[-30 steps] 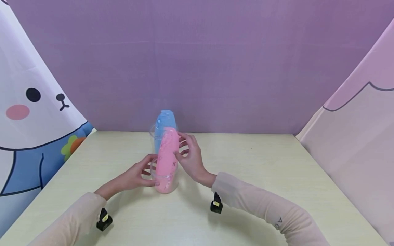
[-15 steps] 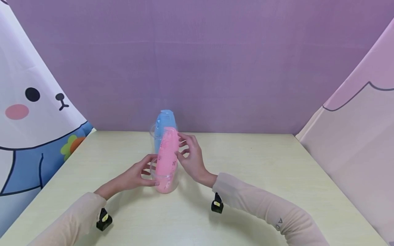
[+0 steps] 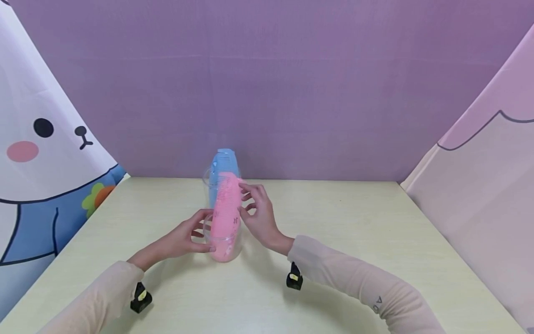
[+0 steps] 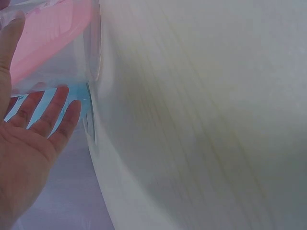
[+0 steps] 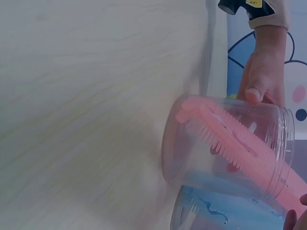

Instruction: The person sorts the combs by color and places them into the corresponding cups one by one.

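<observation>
A pink comb (image 3: 226,206) leans inside a clear jar (image 5: 192,165), its upper part sticking out past the rim. My left hand (image 3: 185,240) holds this jar from the left, with the thumb in front and the fingers on the far side. On the comb's right edge, my right hand (image 3: 261,215) pinches with thumb and forefinger above the rim. A bit of pink shows beside the forefinger, at the comb's upper right. In the right wrist view, only the fingertips (image 5: 303,199) of that hand show.
Right behind stands a second clear jar (image 3: 206,180) with a blue comb (image 3: 225,162) in it. Both jars are on the pale wooden table (image 3: 333,241), near its back edge. A purple cloth (image 3: 292,93) hangs behind, and printed cloths flank both sides.
The pink comb's top has shifted slightly left, and a pink edge now juts out at its upper right. My right forefinger has dipped slightly. My left hand and the jar stay put.
</observation>
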{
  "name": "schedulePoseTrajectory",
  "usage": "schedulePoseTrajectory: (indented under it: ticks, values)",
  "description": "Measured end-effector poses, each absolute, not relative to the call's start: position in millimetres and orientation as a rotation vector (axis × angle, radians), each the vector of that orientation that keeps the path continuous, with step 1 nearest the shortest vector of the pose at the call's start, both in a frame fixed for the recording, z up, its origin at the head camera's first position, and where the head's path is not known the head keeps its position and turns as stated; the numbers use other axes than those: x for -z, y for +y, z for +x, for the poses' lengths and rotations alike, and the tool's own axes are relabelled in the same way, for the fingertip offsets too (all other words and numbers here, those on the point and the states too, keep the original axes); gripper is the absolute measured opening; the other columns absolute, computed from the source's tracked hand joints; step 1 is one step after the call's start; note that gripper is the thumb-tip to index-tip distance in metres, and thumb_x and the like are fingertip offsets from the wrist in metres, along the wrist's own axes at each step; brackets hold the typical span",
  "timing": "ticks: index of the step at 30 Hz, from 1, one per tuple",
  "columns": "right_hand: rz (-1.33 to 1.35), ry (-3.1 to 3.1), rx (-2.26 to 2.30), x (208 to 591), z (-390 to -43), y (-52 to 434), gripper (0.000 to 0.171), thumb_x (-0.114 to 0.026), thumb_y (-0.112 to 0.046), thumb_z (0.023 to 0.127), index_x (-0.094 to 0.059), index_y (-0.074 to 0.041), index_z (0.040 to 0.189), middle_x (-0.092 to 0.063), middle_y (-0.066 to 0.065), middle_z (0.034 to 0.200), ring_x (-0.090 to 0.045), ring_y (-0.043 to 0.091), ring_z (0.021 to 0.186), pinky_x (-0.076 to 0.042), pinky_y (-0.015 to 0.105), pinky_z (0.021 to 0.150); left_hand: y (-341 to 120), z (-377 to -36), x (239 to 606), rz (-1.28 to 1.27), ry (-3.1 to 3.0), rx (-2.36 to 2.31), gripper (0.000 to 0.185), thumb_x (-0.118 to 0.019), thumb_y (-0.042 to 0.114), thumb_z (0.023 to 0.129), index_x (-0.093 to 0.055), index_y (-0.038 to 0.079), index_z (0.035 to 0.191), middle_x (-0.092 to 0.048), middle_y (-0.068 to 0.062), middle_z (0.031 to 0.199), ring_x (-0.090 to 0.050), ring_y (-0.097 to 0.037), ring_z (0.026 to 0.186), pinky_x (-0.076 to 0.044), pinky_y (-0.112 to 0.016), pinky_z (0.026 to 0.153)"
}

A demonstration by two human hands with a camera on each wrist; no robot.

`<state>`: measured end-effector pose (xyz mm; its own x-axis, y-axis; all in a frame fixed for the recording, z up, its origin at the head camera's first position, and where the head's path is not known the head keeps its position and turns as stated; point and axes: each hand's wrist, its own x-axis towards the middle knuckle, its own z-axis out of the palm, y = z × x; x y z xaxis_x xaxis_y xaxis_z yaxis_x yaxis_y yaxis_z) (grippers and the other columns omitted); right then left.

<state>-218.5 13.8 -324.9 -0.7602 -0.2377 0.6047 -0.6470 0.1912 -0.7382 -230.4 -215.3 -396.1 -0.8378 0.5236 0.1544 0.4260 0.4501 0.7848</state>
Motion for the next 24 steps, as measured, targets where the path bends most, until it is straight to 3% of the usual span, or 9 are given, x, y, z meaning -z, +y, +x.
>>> schedulePoseTrajectory:
  ticks: [24]
  values:
    - [0.784, -2.262, -1.58, 322.4, -235.7, 55.8, 0.047, -0.062, 0.014, 0.076, -0.045, 0.011, 0.119, -0.047, 0.028, 0.116, -0.054, 0.039, 0.097, -0.053, 0.048, 0.073, -216.3, -230.3, 395.3, 0.819, 2.565, -1.332, 0.085, -0.077, 0.028, 0.073, -0.026, 0.014, 0.138, -0.04, -0.013, 0.134, -0.051, -0.032, 0.11, -0.049, -0.044, 0.085]
